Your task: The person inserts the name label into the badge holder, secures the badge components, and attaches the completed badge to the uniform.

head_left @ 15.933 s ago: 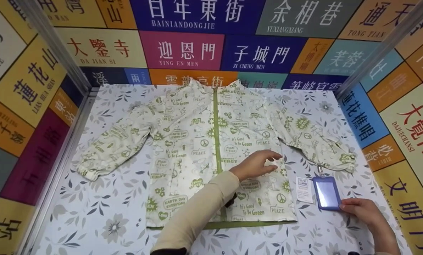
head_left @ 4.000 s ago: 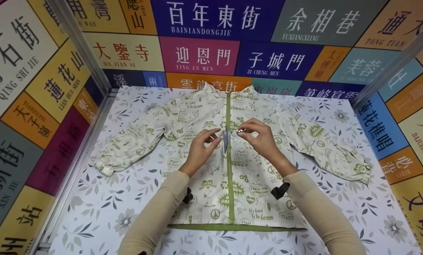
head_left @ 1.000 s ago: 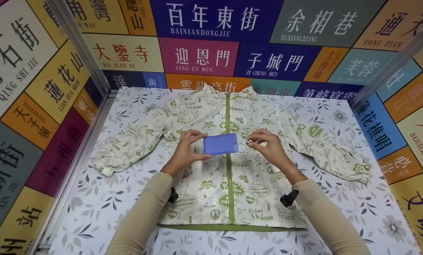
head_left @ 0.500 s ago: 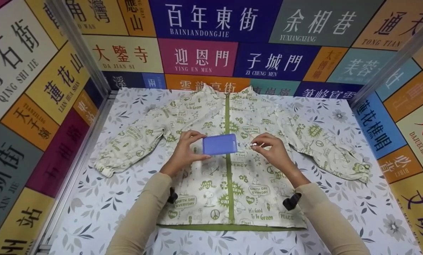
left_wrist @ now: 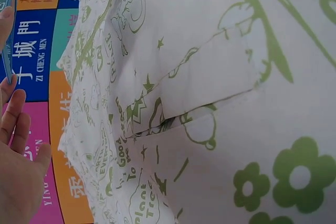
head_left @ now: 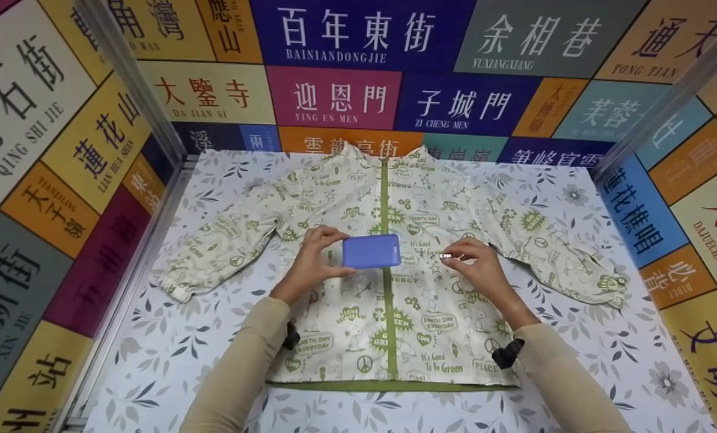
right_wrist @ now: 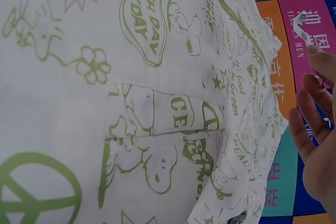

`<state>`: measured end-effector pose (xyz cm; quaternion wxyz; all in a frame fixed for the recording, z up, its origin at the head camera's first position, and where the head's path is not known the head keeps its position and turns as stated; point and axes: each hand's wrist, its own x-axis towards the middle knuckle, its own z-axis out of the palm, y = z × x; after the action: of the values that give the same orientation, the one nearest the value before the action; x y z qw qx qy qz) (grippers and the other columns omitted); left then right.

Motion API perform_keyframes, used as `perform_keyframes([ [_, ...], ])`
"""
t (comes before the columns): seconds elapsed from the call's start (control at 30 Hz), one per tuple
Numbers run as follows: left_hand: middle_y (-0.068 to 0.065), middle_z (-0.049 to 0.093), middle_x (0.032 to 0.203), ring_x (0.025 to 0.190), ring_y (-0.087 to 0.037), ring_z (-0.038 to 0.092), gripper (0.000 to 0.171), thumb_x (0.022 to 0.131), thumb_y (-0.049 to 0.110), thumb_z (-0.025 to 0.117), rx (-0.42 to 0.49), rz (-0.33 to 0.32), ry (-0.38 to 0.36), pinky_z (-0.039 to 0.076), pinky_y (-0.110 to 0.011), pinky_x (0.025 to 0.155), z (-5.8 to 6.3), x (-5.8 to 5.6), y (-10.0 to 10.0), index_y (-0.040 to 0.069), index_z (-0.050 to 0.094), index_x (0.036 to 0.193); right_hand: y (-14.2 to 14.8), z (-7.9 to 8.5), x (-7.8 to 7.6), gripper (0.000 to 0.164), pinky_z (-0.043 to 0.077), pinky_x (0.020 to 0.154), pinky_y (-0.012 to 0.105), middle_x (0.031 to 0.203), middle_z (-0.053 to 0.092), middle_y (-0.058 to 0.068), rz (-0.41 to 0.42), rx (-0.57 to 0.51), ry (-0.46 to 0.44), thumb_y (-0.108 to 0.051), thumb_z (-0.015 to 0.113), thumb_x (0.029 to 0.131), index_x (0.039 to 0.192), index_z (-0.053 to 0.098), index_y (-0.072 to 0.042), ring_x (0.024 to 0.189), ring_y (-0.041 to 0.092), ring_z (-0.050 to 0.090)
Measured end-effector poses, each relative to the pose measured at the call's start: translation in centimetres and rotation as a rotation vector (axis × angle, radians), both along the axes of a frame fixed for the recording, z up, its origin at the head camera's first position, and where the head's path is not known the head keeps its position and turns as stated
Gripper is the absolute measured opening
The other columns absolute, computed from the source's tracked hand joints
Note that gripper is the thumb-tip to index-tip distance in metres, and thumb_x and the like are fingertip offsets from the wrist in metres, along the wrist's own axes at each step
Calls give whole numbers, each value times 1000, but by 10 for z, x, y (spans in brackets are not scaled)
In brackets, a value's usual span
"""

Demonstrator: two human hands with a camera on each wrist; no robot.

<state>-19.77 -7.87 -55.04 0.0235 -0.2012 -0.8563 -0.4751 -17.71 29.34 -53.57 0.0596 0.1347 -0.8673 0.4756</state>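
A blue badge holder (head_left: 370, 251) is held up over the jacket (head_left: 358, 325), its plain side towards the head camera. My left hand (head_left: 311, 264) grips its left end between thumb and fingers. Only a thin edge of the holder (left_wrist: 9, 45) shows in the left wrist view. To its right, apart from it, my right hand (head_left: 481, 270) pinches a small shiny metal badge clip (head_left: 446, 256). A clear strap with a snap (right_wrist: 301, 27) sticks out from those fingertips in the right wrist view. The jacket is white with green print, laid out flat and zipped.
The jacket's sleeves (head_left: 220, 252) spread out to both sides on a white table (head_left: 214, 373) with grey leaf and flower print. Panels with street names (head_left: 361, 36) wall in the back and both sides, with metal posts at the corners.
The badge holder, earlier on the table with its clip by the right cuff, is now lifted over the jacket, clip apart. In the last second my right hand has drawn rightward and lower.
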Motion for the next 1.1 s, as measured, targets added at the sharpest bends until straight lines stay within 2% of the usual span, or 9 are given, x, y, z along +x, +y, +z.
perform_keyframes([
  [0.2, -8, 54, 127, 124, -29, 40, 65, 68, 25, 92, -11, 4, 13, 39, -55, 105, -2, 2, 4, 19, 67, 127, 9, -16, -6, 16, 51, 80, 24, 103, 69, 6, -9, 1, -5, -19, 78, 86, 100, 78, -11, 94, 23, 62],
  [0.43, -6, 54, 125, 123, -27, 41, 64, 69, 33, 91, -14, -28, 5, 41, -53, 104, -5, 3, 10, 19, 66, 127, 5, -28, -13, 22, 50, 82, 24, 105, 68, 0, -1, 45, -39, -29, 75, 88, 104, 78, -14, 95, 9, 60],
  [0.73, -8, 54, 123, 123, -29, 41, 63, 67, 24, 93, -2, -27, -8, 41, -55, 102, -6, 6, 16, 19, 68, 124, -4, -39, -25, 19, 51, 78, 26, 103, 68, 1, -24, 89, -73, -26, 77, 87, 103, 78, -15, 89, 10, 60],
  [0.87, -8, 55, 124, 123, -29, 41, 63, 66, 24, 93, -9, -25, -12, 41, -55, 103, -7, 6, 17, 19, 68, 124, -6, -44, -28, 18, 52, 75, 26, 101, 68, 2, -28, 101, -71, -22, 78, 86, 102, 78, -15, 86, 12, 61],
  [1.1, -6, 52, 129, 124, -28, 39, 64, 68, 29, 92, -40, -23, -36, 42, -54, 104, -8, 7, 17, 23, 66, 127, -8, -51, -32, 19, 56, 74, 20, 98, 68, 5, -7, 91, -84, -15, 78, 85, 103, 77, -9, 84, 13, 66],
])
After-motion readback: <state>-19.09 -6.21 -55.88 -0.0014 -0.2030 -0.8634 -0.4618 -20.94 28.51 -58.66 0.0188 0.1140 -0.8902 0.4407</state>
